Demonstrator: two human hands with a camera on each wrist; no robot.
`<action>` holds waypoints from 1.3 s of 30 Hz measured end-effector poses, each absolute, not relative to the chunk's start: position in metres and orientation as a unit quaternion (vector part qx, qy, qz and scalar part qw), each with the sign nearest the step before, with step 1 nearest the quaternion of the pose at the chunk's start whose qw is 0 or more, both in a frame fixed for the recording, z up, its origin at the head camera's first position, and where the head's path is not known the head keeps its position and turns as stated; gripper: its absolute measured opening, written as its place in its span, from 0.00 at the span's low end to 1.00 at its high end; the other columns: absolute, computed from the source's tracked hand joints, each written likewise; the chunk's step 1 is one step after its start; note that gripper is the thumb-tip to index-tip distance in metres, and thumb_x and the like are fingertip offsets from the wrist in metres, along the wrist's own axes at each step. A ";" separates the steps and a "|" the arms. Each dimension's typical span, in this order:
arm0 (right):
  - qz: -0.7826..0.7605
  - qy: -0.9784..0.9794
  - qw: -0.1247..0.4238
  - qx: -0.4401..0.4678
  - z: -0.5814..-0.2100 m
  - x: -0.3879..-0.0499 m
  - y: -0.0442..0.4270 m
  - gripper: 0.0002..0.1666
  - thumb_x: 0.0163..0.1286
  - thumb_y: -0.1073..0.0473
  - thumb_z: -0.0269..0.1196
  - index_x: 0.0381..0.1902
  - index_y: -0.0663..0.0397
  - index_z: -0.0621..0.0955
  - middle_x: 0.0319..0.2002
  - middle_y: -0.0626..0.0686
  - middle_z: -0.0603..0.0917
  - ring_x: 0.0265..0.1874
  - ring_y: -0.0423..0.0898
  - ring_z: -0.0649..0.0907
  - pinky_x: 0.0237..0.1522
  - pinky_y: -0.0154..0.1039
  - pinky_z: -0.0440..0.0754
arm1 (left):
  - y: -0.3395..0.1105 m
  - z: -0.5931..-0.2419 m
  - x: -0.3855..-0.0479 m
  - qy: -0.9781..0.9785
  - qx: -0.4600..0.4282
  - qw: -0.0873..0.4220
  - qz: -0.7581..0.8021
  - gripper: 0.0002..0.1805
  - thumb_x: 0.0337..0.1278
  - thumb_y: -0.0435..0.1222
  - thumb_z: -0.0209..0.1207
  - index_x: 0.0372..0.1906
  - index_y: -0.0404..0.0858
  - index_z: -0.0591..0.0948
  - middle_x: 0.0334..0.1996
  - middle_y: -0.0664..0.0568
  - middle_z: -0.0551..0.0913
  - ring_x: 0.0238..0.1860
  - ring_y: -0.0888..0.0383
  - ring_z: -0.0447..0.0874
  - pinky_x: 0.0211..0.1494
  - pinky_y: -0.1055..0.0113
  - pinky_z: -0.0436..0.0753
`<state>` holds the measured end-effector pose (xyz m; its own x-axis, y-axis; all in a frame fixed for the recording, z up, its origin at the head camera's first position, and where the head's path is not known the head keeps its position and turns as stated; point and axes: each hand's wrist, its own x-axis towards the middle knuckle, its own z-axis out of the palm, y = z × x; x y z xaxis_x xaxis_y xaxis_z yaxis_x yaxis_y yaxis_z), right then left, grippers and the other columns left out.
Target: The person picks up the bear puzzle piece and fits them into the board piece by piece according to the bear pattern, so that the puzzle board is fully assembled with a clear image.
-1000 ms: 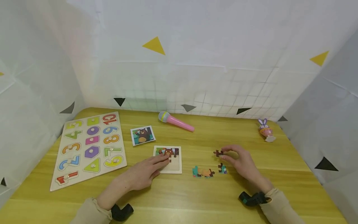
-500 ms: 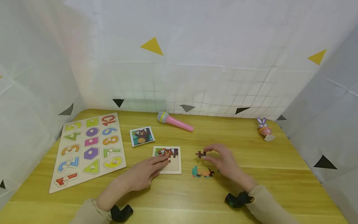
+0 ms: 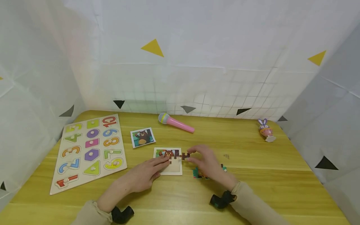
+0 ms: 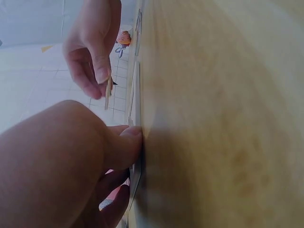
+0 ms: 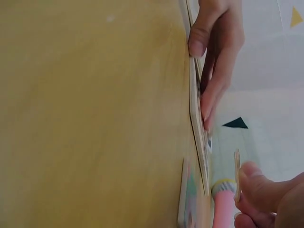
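Note:
A white-rimmed puzzle board (image 3: 175, 171) lies mid-table, its upper part filled with bear pieces and its lower part bare. My left hand (image 3: 143, 175) rests on the board's left side, fingers nearly straight over the pieces, thumb at the edge. Between thumb and fingers, my right hand (image 3: 206, 162) pinches a dark brown puzzle piece (image 3: 185, 156) at the board's right edge; the right wrist view shows this piece (image 5: 237, 175) held upright above the table. Loose teal and orange pieces (image 3: 197, 173) lie below my right hand, which partly covers them.
A bear picture card (image 3: 142, 137) lies behind the board. A pink toy microphone (image 3: 180, 124) is further back, a wooden number board (image 3: 81, 184) stands out at left, and a rabbit figure (image 3: 266, 130) is at the back right.
My right hand has carried the brown piece leftward, from right of the loose pieces to the board's right edge. My left hand has stayed on the board.

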<state>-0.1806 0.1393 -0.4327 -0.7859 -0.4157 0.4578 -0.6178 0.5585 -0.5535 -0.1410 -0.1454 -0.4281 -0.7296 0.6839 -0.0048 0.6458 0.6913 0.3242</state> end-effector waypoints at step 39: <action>0.351 -0.872 0.095 0.327 -0.448 -0.189 0.107 0.15 0.59 0.59 0.74 0.44 0.53 0.86 0.43 0.49 0.87 0.46 0.46 0.83 0.52 0.45 0.82 | -0.144 -0.429 -0.142 0.922 0.347 0.068 0.160 0.26 0.76 0.39 0.49 0.75 0.43 0.67 0.78 0.53 0.60 0.76 0.50 0.60 0.75 0.50 0.66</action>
<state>-0.1890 0.1065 -0.4477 -0.7680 -0.5040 0.3953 -0.6372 0.5389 -0.5509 -0.1423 -0.1445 -0.4292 -0.7496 0.6617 -0.0145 0.6183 0.7079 0.3414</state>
